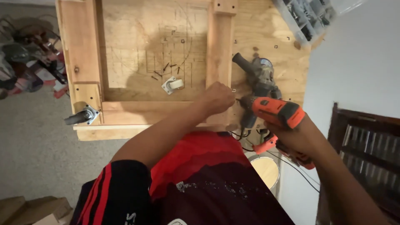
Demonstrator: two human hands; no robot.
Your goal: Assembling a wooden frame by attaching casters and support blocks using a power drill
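My right hand [298, 137] grips an orange corded drill [275, 111], its bit pointing left at the corner of a wooden frame [218, 54]. My left hand [217, 98] is closed in a fist on that frame corner, pinching something small, probably a screw, right at the drill's tip. The frame lies on a plywood board [137, 37]. A swivel caster [82, 116] is mounted on the frame's near-left corner. Another loose caster [172, 85] and a few dark screws [166, 68] lie on the plywood inside the frame.
A grey angle grinder [258, 75] lies on the board just beyond the drill. A clear compartment box of hardware [308, 16] sits at the board's far right corner. Tools are piled on the floor at left [25, 58]. A round stool [264, 171] stands below the board.
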